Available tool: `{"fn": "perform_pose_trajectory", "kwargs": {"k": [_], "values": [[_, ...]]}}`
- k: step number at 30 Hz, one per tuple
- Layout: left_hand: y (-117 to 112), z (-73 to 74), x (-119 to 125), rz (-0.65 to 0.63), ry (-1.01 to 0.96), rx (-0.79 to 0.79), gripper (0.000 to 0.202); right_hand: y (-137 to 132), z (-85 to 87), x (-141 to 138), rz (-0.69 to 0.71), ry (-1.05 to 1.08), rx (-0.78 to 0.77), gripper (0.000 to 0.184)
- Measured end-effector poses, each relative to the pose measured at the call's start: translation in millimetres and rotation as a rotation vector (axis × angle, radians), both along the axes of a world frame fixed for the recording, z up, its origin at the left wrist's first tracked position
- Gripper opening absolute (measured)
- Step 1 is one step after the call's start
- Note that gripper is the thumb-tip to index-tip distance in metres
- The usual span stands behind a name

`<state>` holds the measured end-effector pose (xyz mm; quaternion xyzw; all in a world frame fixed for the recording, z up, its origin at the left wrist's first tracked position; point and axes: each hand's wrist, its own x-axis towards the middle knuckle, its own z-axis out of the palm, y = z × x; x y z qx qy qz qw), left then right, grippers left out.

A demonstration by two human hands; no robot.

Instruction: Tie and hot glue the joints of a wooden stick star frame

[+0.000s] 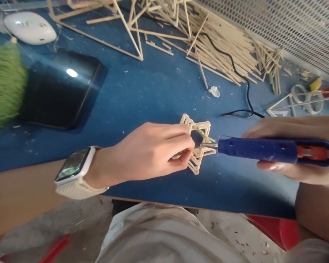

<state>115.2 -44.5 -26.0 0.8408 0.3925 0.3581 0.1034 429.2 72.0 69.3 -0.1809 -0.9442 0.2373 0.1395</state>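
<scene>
My left hand [150, 151], with a watch [74, 166] on its wrist, is closed at the left side of a small star-shaped frame of thin wooden sticks [205, 128]. Its fingertips hide part of that frame. My right hand [293, 128] is wrapped round a blue glue gun [257, 149] that lies level, its metal nozzle pointing left. The nozzle tip reaches the middle of the star, close to my left fingertips. A thin green strand [201, 132] crosses the star's opening; its far end is beside the nozzle.
Loose wooden sticks [222, 47] are heaped at the back against a perforated metal panel [285, 25]. Larger stick frames [98, 45] stand back left. A black cable [231, 60] crosses the blue table [142, 91]. Green yarn [5, 84], a dark phone [63, 87] and a white mouse [30, 27] lie left.
</scene>
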Motion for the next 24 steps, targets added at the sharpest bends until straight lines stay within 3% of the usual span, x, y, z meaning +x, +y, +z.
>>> {"fn": "perform_pose_trajectory", "kwargs": {"k": [6, 13, 24], "values": [[0.2, 0.6, -0.4, -0.006, -0.005, -0.006, 0.022, -8.3, -8.0, 12.3, -0.103, -0.028, 0.084, 0.047], [2.4, 2.4, -1.2, -0.021, 0.021, 0.019, 0.023, -19.3, -14.7, 9.4, -0.139, 0.002, 0.059, 0.032], [0.3, 3.0, 0.3, 0.002, 0.023, 0.013, 0.021, -19.6, -24.2, 8.2, -0.138, 0.027, 0.086, 0.033]]}}
